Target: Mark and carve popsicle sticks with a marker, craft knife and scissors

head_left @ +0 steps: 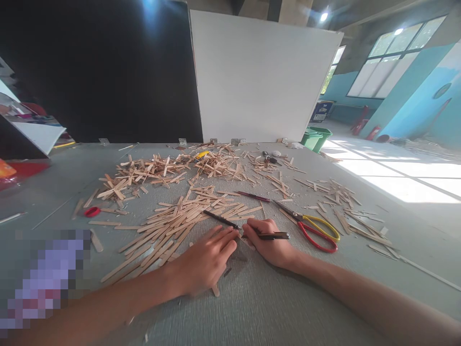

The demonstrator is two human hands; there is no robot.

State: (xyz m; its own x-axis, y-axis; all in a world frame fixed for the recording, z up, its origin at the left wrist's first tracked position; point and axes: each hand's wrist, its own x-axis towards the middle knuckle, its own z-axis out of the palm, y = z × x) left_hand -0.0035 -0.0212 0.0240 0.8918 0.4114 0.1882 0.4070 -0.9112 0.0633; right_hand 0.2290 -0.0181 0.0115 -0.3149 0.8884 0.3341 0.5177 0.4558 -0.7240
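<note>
My left hand (207, 259) lies flat on the grey table (252, 307), fingers stretched out and pressing down a wooden stick whose end pokes out under the palm (215, 290). My right hand (270, 242) is closed around a dark craft knife (275, 235), its tip close to my left fingertips. A heap of wooden craft sticks (173, 226) lies just left of and beyond my hands. Another dark knife or pen (220, 218) rests on that heap.
Red-and-yellow scissors (313, 228) lie right of my right hand. More stick piles (151, 173) and offcuts (334, 197) cover the far table. A small red-handled tool (92, 211) lies at left. A white board (259, 77) and a black one (101, 72) stand behind.
</note>
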